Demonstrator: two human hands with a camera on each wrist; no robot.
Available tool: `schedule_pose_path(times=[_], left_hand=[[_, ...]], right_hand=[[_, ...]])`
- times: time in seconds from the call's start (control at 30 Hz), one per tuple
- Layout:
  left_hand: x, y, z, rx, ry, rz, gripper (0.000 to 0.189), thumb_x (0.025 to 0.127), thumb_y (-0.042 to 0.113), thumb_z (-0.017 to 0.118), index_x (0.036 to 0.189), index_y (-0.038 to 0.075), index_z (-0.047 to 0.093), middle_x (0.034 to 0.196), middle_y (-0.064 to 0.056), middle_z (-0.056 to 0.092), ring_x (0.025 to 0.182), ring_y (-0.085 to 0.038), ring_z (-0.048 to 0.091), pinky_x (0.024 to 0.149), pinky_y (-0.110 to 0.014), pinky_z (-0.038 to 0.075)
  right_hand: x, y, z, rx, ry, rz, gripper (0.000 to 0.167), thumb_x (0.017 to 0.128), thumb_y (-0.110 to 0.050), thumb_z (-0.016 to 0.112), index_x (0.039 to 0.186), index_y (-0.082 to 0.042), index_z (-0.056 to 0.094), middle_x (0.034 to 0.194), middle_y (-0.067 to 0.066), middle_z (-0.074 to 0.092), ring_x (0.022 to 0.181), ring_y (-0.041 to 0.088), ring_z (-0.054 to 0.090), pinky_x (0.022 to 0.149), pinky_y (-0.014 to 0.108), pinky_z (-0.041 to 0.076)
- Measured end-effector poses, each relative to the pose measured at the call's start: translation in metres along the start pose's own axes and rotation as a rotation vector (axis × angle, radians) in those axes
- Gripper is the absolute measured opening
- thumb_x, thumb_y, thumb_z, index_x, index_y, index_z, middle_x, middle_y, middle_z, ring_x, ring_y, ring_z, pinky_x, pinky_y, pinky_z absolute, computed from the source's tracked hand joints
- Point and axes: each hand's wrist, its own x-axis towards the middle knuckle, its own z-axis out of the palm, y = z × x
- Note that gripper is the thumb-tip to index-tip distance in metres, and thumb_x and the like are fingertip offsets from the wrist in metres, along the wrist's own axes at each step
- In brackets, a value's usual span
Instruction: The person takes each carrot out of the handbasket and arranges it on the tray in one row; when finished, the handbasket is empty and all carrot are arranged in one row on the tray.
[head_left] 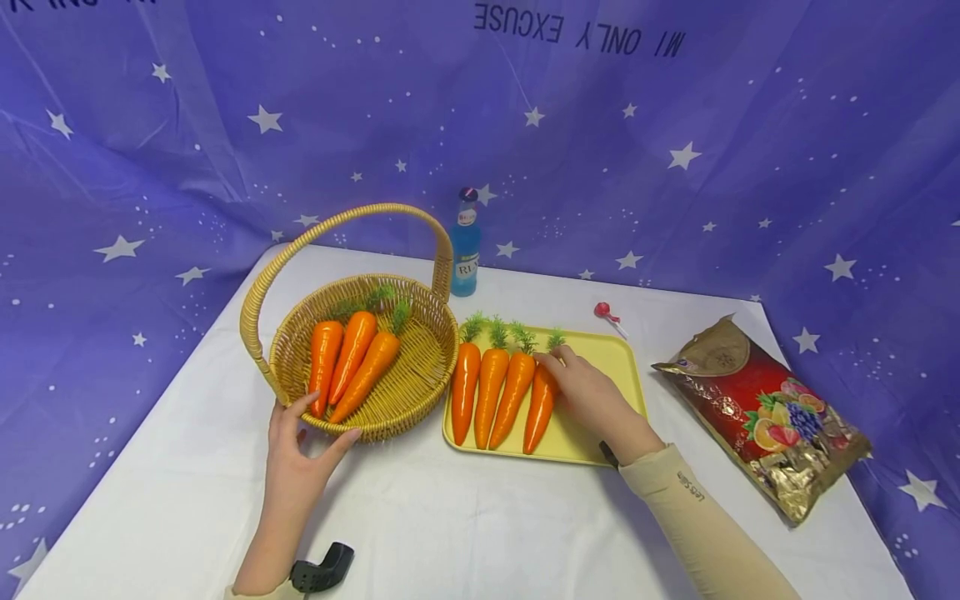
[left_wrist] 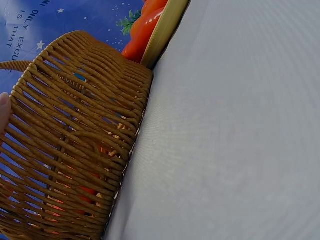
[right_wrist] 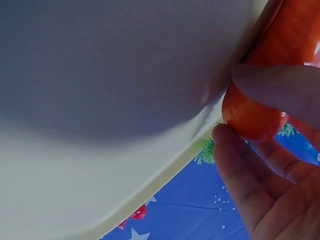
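Note:
My left hand (head_left: 291, 458) holds the near rim of a wicker basket (head_left: 408, 421), its thumb and fingers spread along the edge. Three orange carrots (head_left: 352, 358) with green tops lie inside the basket; its woven side (left_wrist: 75, 130) fills much of the left wrist view. On the yellow tray (head_left: 600, 446), my right hand (head_left: 596, 398) grips the top end of the rightmost carrot (head_left: 539, 412). Thumb and fingers close around that carrot (right_wrist: 255, 117) in the right wrist view. More carrots (head_left: 491, 400) lie side by side to its left, leafy ends pointing away from me.
Behind the basket's right side stands a blue bottle (head_left: 465, 250). A red lollipop (head_left: 603, 312) lies just beyond the tray. To the right is a large red and gold fruit-printed bag (head_left: 765, 408). A starry purple cloth (head_left: 570, 167) rises behind the white table (head_left: 465, 533).

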Motion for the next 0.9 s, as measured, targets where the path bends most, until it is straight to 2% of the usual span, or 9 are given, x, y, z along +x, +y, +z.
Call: schedule_pose_path(times=[0.3, 0.5, 0.57, 0.77, 0.9], left_hand=[[0.0, 0.0, 0.0, 0.001, -0.004, -0.001, 0.076, 0.078, 0.022, 0.082, 0.14, 0.011, 0.04, 0.16, -0.01, 0.0, 0.143, -0.031, 0.012, 0.105, -0.06, 0.031], [0.0, 0.0, 0.0, -0.003, -0.008, 0.002, 0.076, 0.078, 0.021, 0.082, 0.141, 0.011, 0.04, 0.16, -0.01, -0.001, 0.143, -0.031, 0.012, 0.105, -0.06, 0.03], [0.0, 0.0, 0.0, -0.004, -0.007, 0.002, 0.075, 0.078, 0.021, 0.082, 0.141, 0.011, 0.04, 0.16, -0.01, -0.001, 0.143, -0.031, 0.011, 0.105, -0.06, 0.031], [0.0, -0.002, 0.001, -0.007, -0.005, 0.002, 0.074, 0.079, 0.021, 0.082, 0.14, 0.01, 0.041, 0.16, -0.012, 0.0, 0.143, -0.032, 0.012, 0.105, -0.061, 0.03], [0.0, -0.003, 0.0, -0.002, 0.0, -0.004, 0.075, 0.078, 0.022, 0.082, 0.14, 0.011, 0.041, 0.16, -0.011, 0.001, 0.143, -0.031, 0.013, 0.105, -0.06, 0.031]], right_hand=[[-0.002, -0.004, -0.011, -0.022, -0.032, 0.015, 0.052, 0.087, 0.003, 0.064, 0.136, -0.009, 0.053, 0.123, 0.014, 0.051, 0.096, 0.032, 0.058, 0.074, 0.045, 0.055], [0.001, -0.009, -0.03, -0.022, -0.003, 0.006, 0.053, 0.085, 0.01, 0.062, 0.135, -0.007, 0.054, 0.122, 0.014, 0.052, 0.101, 0.032, 0.056, 0.082, 0.044, 0.054], [0.004, -0.013, -0.036, -0.018, 0.016, -0.001, 0.052, 0.085, 0.007, 0.063, 0.134, -0.007, 0.055, 0.12, 0.013, 0.053, 0.102, 0.031, 0.056, 0.083, 0.043, 0.053], [0.016, -0.036, -0.056, 0.052, 0.084, 0.0, 0.049, 0.084, -0.007, 0.072, 0.131, -0.009, 0.057, 0.116, 0.009, 0.057, 0.101, 0.026, 0.057, 0.084, 0.04, 0.053], [0.028, -0.055, -0.068, 0.109, 0.093, 0.004, 0.049, 0.086, -0.012, 0.071, 0.132, -0.011, 0.056, 0.116, 0.007, 0.058, 0.104, 0.025, 0.057, 0.089, 0.04, 0.051]])
